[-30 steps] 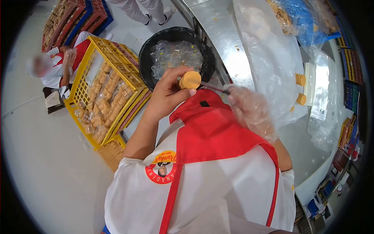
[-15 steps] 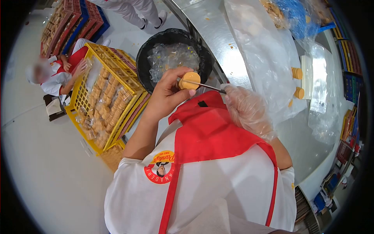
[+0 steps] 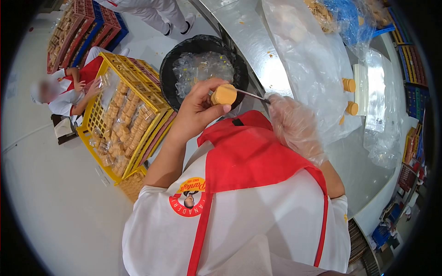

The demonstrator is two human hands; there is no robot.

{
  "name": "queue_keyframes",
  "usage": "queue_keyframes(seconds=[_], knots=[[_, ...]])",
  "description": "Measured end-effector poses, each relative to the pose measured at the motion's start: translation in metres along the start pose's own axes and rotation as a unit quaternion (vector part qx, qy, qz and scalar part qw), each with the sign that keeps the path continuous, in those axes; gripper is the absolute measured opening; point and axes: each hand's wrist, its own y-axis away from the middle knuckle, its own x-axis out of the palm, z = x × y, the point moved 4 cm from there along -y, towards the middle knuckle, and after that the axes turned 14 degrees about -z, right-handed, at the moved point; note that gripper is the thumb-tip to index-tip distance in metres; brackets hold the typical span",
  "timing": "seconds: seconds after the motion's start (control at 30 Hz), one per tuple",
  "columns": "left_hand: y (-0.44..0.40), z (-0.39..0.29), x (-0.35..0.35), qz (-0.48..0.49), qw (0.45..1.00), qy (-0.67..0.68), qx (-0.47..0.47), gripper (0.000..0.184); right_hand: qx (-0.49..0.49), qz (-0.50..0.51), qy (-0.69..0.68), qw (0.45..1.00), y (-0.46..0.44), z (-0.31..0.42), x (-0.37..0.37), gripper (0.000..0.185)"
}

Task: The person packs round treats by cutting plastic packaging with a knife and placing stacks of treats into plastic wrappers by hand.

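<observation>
A short stack of round tan cookies is held between the thumb and fingers of my bare left hand. My right hand, in a clear plastic glove, is closed around the dark handle of a thin knife. The blade points left, its tip at the right edge of the stack. Behind my left hand stands a black-lined bin with crumpled clear wrappers in it. Two small cookie stacks lie on the steel table to the right.
Yellow crates with packed cookies stand at the left, near a seated person. Red and blue crates are behind. Another person's legs show at the top. Plastic sheeting covers part of the table.
The knife blade has moved from across the top face of the stack to its right edge. The seated person's hands have shifted near the yellow crate. The view has shifted slightly.
</observation>
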Motion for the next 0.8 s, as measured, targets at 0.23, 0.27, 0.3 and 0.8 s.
queue_keyframes(seconds=[0.23,0.27,0.3,0.8], knots=[[-0.0018,-0.0032,0.0032,0.002,1.000,0.004,-0.001,0.045,0.039,-0.008,-0.015,0.999,-0.0018,-0.0052,-0.0018,0.023],[-0.0017,-0.0038,0.0039,0.002,1.000,0.010,-0.004,0.045,0.017,-0.003,-0.031,0.999,0.0000,-0.0044,-0.0008,0.023],[-0.0018,-0.0044,0.0044,0.003,1.000,0.016,-0.006,0.045,-0.006,0.001,-0.048,0.999,0.0034,-0.0046,0.0009,0.023],[-0.0017,-0.0097,0.0060,0.007,0.998,0.049,-0.029,0.049,0.052,0.003,-0.036,0.998,0.0064,-0.0031,-0.0039,0.019]])
